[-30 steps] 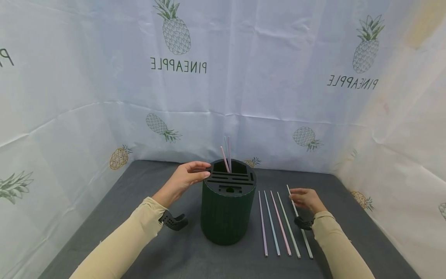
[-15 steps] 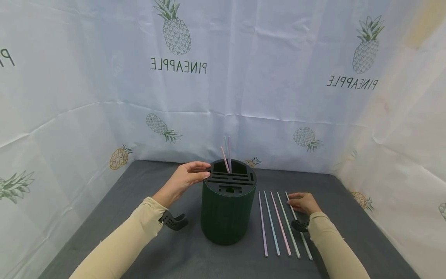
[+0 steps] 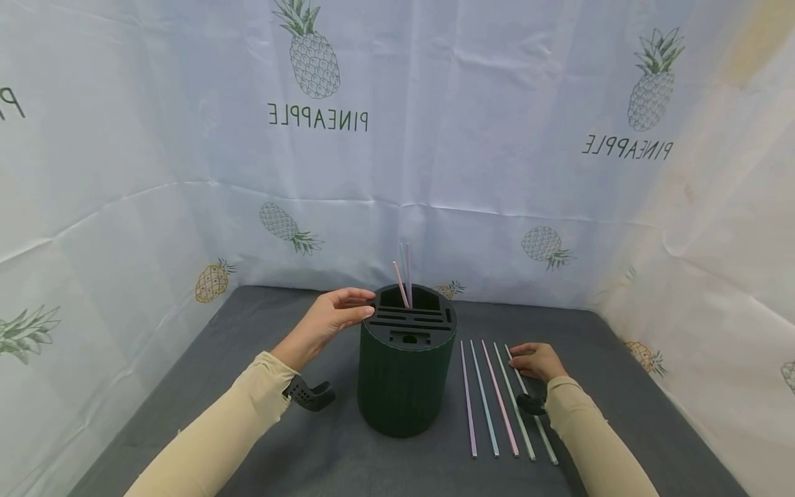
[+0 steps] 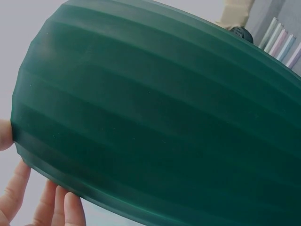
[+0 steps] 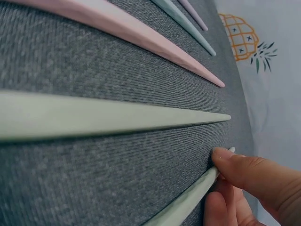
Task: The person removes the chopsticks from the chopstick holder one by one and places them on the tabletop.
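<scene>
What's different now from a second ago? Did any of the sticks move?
Yes! The right hand moved left and a little toward the person, bringing the far end of the pale green stick it pinches closer to the other four sticks. Nothing was let go. The left hand, the dark green holder and the three sticks inside it stayed put.

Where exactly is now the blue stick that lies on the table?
In the head view, the blue stick lies on the dark table, right of the green container, between the purple stick and the pink stick.
</scene>
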### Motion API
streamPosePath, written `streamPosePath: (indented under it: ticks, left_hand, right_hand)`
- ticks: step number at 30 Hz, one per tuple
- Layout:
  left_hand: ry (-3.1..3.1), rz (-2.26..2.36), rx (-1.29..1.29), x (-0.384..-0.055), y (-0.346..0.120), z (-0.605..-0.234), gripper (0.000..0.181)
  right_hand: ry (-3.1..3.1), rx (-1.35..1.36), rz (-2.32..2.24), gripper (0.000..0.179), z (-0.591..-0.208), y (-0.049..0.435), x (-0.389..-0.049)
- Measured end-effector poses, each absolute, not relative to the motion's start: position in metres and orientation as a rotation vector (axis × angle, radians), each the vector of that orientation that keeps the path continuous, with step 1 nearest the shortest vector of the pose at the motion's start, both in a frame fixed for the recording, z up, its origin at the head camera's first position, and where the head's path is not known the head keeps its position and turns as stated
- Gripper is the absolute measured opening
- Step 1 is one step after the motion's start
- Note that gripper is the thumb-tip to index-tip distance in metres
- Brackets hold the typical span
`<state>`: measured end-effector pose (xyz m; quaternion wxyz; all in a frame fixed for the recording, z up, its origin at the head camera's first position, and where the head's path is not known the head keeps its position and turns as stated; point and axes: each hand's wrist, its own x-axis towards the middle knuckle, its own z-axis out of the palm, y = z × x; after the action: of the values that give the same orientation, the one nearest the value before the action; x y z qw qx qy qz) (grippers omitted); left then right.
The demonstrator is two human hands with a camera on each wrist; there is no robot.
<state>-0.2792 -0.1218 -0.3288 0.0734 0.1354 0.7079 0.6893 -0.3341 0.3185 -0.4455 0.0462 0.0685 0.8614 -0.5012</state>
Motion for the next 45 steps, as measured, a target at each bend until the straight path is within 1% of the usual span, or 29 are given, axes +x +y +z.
streamPosePath:
  ticks: [13,18,22,26,31,36,40,45]
  left_hand:
    - [2.13,2.064,0.411,-0.28,-0.121,-0.331,0.046]
    - [2.125,2.067,0.409,-0.28,-0.121,-0.331,0.045]
    - [2.119,2.068,0.413,-0.28,-0.121,-0.331,0.045]
    - [2.118,2.067,0.416,-0.279,-0.121,-0.331,0.046]
    - [2.114,2.067,0.42,-0.279,-0.122,-0.331,0.047]
    - [2.118,2.07,0.403,-0.28,-0.123,-0.33,0.046]
    - [2.117,2.072,0.401,-0.28,-0.122,-0.329,0.046]
    - [2.116,2.074,0.407,-0.28,-0.122,-0.329,0.046]
  right_hand:
    - [2.626,0.234,-1.533,0.04,-0.447,0.319,-0.332]
    - [2.56,0.219,-1.594,0.044,-0.447,0.323,-0.332]
    - [2.522,0.198,-1.671,0.049,-0.438,0.323,-0.332]
    - [2.519,0.123,-1.752,0.058,-0.415,0.318,-0.332]
    - [2.385,-0.066,-1.979,0.063,-0.371,0.302,-0.334]
    - [2.227,-0.328,-2.192,0.052,-0.328,0.267,-0.331]
    - [2.147,-0.497,-2.286,0.04,-0.296,0.232,-0.321]
    - [2.137,-0.693,-2.24,0.032,-0.269,0.19,-0.306]
